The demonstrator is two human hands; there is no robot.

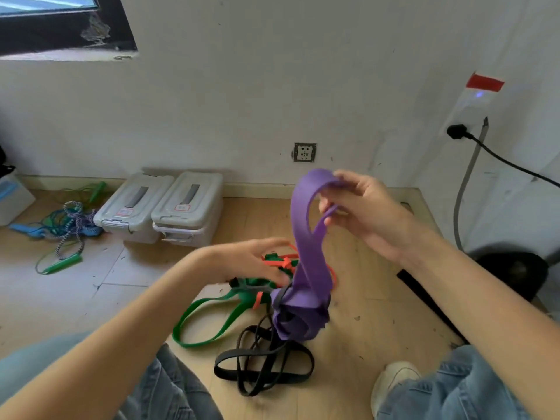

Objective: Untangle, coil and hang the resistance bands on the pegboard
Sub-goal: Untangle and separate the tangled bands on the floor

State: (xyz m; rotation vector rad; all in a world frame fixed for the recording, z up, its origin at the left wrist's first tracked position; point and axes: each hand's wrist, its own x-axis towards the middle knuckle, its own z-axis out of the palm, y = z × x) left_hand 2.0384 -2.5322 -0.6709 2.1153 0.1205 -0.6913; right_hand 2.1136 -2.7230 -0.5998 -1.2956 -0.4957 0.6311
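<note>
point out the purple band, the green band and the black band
purple band (298, 225), head view, on the raised strip below the right hand
green band (194, 310), head view, on its floor loop
black band (224, 357), head view, on its left loop

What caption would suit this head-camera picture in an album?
Right hand lifts a purple band from a tangle of green, black and orange bands as the left hand reaches in.

A scuffed white wall (272, 86) fills the back of the room, with a dark-framed window (60, 22) at its upper left letting in daylight. A wall socket (305, 152) sits low near the middle, and a black plug (456, 131) with its cord hangs at the right. The floor (363, 313) is pale wood, meeting a light skirting board (257, 189). Two grey lidded storage boxes (163, 204) stand side by side against the wall.
</note>
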